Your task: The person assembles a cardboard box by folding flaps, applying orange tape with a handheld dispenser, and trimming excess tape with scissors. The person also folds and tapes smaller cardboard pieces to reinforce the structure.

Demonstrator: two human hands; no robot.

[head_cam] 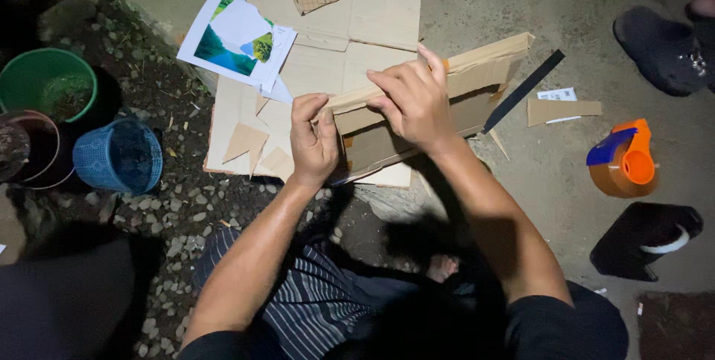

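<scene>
The left hand [313, 140] pinches the near end of a cardboard strip [477, 58], thumb and fingers closed on its folded edge. The right hand [413, 99] is closed over the same strip a little farther along, fingers curled across the top and the index finger raised at the crease.

The strip is part of a folded cardboard piece [387, 144] held just above flat cardboard sheets [372, 17] on the ground. Its long axis runs from the left hand up and to the right, past the right hand, ending free near a dark flat blade [525, 88]. So the free length lies beyond the right hand, which is the nearer one to it; the left hand anchors the other end.

An orange tape dispenser [624, 160] sits well apart to the right. A printed picture [234, 40] lies on the sheets to the left, with a green bucket [48, 84] and blue basket [119, 155] farther left on gravel.
</scene>
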